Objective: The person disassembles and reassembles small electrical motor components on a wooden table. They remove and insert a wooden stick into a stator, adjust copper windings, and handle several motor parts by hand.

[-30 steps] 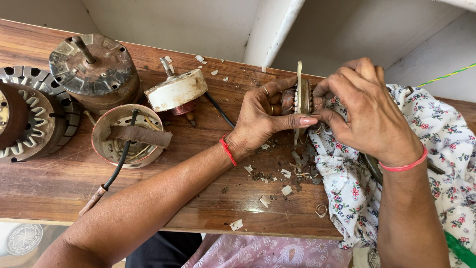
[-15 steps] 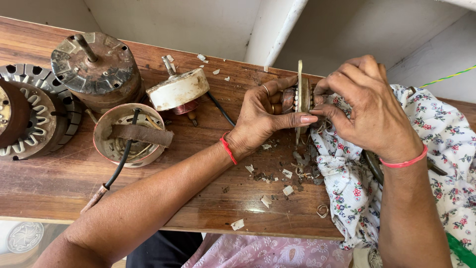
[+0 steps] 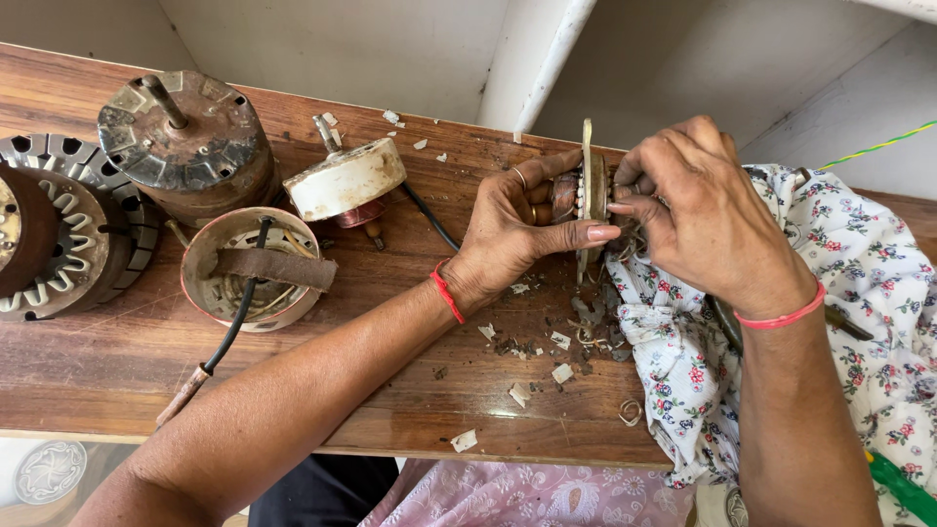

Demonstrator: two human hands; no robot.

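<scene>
At the far left edge of the wooden bench [image 3: 117, 381] lies a round stator [image 3: 49, 229], a grey ring of slotted metal teeth around a dark centre, partly cut off by the frame. Just right of it stands a rusty grey motor housing [image 3: 190, 146] with a shaft sticking up from its top. In front of that sits an open round shell [image 3: 256, 268], cream-rimmed, with a brown strap across its mouth and a black cable [image 3: 229, 337] running out of it toward the bench's near edge. Next comes a cream-coloured rotor [image 3: 346, 179] lying tilted on its side, a short shaft at its upper end and coppery windings showing beneath.

Toward the middle, the left hand [image 3: 512, 229] (red thread at the wrist, ring on one finger) closes around a small winding core [image 3: 586, 195], thumb pressed along its near side and fingers wrapped behind. The core is held on edge above the bench, its thin pale plate upright, coppery coil showing on the left face. The right hand [image 3: 708, 220], with a red band at the wrist, pinches the core's right side with fingertips tight to it.

Below the hands, pale chips and dark scraps [image 3: 551, 342] litter the wood. At the right a floral cloth [image 3: 869, 293] spreads over the bench end.

No labels or packages can be made out.
</scene>
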